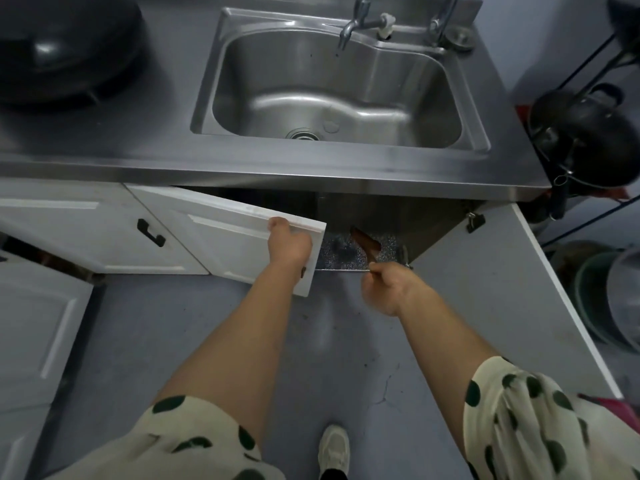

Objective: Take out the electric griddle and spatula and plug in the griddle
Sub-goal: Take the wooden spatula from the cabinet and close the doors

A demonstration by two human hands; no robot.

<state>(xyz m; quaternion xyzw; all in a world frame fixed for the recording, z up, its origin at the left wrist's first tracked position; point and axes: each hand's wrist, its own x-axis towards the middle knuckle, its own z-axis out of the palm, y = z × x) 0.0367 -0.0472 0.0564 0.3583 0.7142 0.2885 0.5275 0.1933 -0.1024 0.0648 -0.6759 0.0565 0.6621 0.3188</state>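
Seeing white doors [239, 233] wearing black handle [151, 232]. Sink [207, 109] and counter [104, 147] showing silver-grey steel. Wok [65, 46] showing black, pot [588, 133] too. Shelf liner [332, 247] showing dark speckled pattern. I'm reading spatula [365, 242] as brown. Sleeves [540, 420] showing cream with dark green dots. Floor [311, 358] showing grey, shoe [333, 448] off-white.
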